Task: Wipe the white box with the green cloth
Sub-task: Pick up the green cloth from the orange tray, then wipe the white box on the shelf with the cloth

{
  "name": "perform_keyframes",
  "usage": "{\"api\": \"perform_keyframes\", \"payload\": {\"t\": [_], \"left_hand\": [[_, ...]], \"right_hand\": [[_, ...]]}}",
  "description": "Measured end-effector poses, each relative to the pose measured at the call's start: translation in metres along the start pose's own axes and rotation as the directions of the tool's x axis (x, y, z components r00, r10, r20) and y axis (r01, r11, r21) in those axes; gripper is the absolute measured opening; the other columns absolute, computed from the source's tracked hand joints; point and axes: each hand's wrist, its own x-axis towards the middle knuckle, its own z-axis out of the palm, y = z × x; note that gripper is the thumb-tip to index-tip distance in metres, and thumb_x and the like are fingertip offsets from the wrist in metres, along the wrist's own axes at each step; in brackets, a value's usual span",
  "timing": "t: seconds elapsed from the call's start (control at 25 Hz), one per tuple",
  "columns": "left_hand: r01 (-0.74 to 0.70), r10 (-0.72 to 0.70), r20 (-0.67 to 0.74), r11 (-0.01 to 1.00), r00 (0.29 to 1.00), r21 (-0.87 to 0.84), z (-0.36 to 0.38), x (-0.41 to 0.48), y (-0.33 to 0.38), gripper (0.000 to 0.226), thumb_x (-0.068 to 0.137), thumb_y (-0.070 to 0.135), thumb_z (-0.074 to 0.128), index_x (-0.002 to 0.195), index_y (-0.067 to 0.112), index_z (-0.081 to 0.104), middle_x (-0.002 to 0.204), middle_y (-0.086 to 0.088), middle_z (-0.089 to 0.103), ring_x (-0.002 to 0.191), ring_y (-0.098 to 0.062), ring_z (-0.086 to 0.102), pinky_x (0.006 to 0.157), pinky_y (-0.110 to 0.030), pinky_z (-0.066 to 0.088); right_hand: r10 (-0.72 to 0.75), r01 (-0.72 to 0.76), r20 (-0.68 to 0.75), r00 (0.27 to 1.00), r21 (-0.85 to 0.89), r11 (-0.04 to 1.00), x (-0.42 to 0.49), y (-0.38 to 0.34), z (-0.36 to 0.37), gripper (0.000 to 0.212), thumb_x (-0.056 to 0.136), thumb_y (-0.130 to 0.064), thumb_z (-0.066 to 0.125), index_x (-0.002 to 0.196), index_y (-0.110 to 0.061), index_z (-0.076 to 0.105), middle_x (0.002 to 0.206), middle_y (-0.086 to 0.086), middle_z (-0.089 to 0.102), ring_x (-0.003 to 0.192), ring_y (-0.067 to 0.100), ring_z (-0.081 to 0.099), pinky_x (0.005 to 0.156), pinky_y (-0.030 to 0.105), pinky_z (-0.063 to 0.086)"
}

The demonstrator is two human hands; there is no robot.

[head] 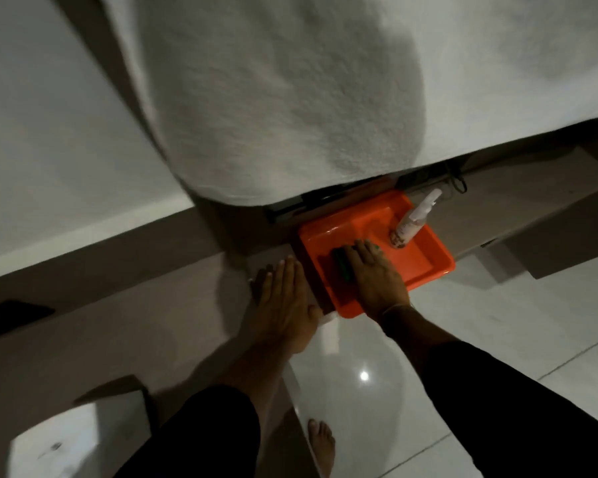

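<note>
Our left hand (283,301) lies flat and open on the brown worktop (118,326), holding nothing. Our right hand (377,274) presses spread fingers on the green cloth (342,265) inside the orange tray (425,260); beyond stands a spray bottle (415,219).

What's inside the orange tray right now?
A spray bottle lies in the orange tray, and a green cloth sits mostly hidden under the right hand.

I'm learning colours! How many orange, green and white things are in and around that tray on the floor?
Orange: 1, the tray
Green: 1, the cloth under the right hand
White: 1, the spray bottle standing in the tray
Total: 3
</note>
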Motion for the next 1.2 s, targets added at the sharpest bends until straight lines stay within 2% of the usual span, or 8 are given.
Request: {"api": "perform_keyframes", "payload": {"t": [0.12,0.24,0.4,0.6,0.76,0.84,1.04,1.2], "left_hand": [[0.008,-0.008,-0.002,0.995,1.000,-0.099,-0.045,-0.045,-0.017,0.095,0.085,0.060,0.019,0.163,0.006,0.015,0.172,-0.018,0.015,0.160,-0.030,0.008,0.129,-0.053,0.014],[-0.027,0.017,-0.045,0.976,0.999,-0.217,-0.087,-0.099,-0.054,0.094,0.091,0.067,0.031,0.164,0.012,0.008,0.174,-0.012,0.006,0.160,-0.028,0.000,0.130,-0.054,0.011],[-0.042,-0.002,-0.168,0.966,0.986,-0.256,-0.119,-0.184,-0.128,0.093,0.097,0.072,0.031,0.164,0.016,0.000,0.175,-0.008,-0.003,0.159,-0.024,-0.008,0.131,-0.050,0.006],[-0.003,-0.164,-0.253,0.835,0.953,-0.550,-0.104,-0.285,-0.227,0.108,0.084,0.084,0.046,0.164,0.020,0.013,0.174,0.001,0.010,0.160,-0.020,0.008,0.129,-0.051,0.021],[0.063,-0.135,-0.043,0.693,0.990,-0.718,-0.059,-0.327,-0.269,0.133,0.060,0.084,0.075,0.146,0.064,-0.024,0.158,0.042,-0.017,0.157,-0.011,-0.004,0.131,-0.043,0.005],[0.043,-0.080,-0.018,0.694,0.997,-0.719,-0.039,-0.327,-0.277,0.147,0.054,0.083,0.082,0.140,0.064,-0.035,0.150,0.047,-0.031,0.155,-0.010,-0.016,0.128,-0.039,-0.006],[0.010,-0.050,-0.025,0.591,0.998,-0.807,-0.024,-0.308,-0.276,0.139,0.052,0.076,0.086,0.146,0.062,-0.015,0.161,0.030,0.006,0.151,0.005,0.005,0.123,-0.020,-0.008],[0.023,-0.236,-0.127,0.543,0.963,-0.839,0.001,-0.301,-0.273,0.135,0.059,0.090,0.070,0.161,0.044,-0.005,0.173,0.002,0.012,0.158,-0.012,0.011,0.130,-0.041,0.012]], "right_hand": [[0.018,-0.003,-0.124,0.992,0.124,0.992,-0.032,-0.029,-0.034,0.046,0.098,-0.018,0.046,0.144,-0.021,0.045,0.152,0.015,0.045,0.142,0.038,0.037,0.115,0.048,0.034],[0.004,0.012,-0.121,0.993,0.129,0.992,-0.067,-0.074,-0.055,0.071,0.085,0.000,0.060,0.150,-0.018,0.036,0.162,0.013,0.030,0.150,0.034,0.024,0.117,0.052,0.031],[-0.005,0.041,-0.154,0.988,0.232,0.972,-0.117,-0.157,-0.071,0.074,0.085,0.008,0.057,0.152,-0.015,0.036,0.162,0.011,0.031,0.151,0.032,0.022,0.117,0.057,0.031],[0.082,0.020,-0.199,0.977,0.463,0.886,-0.170,-0.259,-0.065,0.077,0.085,0.014,0.058,0.152,-0.019,0.038,0.157,0.004,0.040,0.148,0.024,0.030,0.115,0.055,0.036],[0.090,0.023,-0.200,0.976,0.502,0.865,-0.197,-0.317,-0.059,0.078,0.086,0.016,0.058,0.152,-0.021,0.038,0.156,-0.002,0.039,0.148,0.021,0.031,0.116,0.053,0.034],[0.064,0.043,-0.196,0.979,0.497,0.867,-0.202,-0.343,-0.058,0.078,0.086,0.016,0.059,0.152,-0.020,0.037,0.156,-0.006,0.035,0.149,0.019,0.028,0.118,0.052,0.033],[-0.053,0.115,-0.143,0.988,0.473,0.873,-0.198,-0.391,-0.045,0.068,0.091,0.002,0.055,0.153,-0.020,0.036,0.159,0.000,0.036,0.151,0.018,0.026,0.118,0.052,0.032],[-0.136,0.142,-0.040,0.990,0.304,0.942,-0.190,-0.417,-0.035,0.063,0.094,-0.035,0.040,0.155,-0.028,0.027,0.163,0.003,0.031,0.153,0.024,0.015,0.120,0.054,0.027]]}}
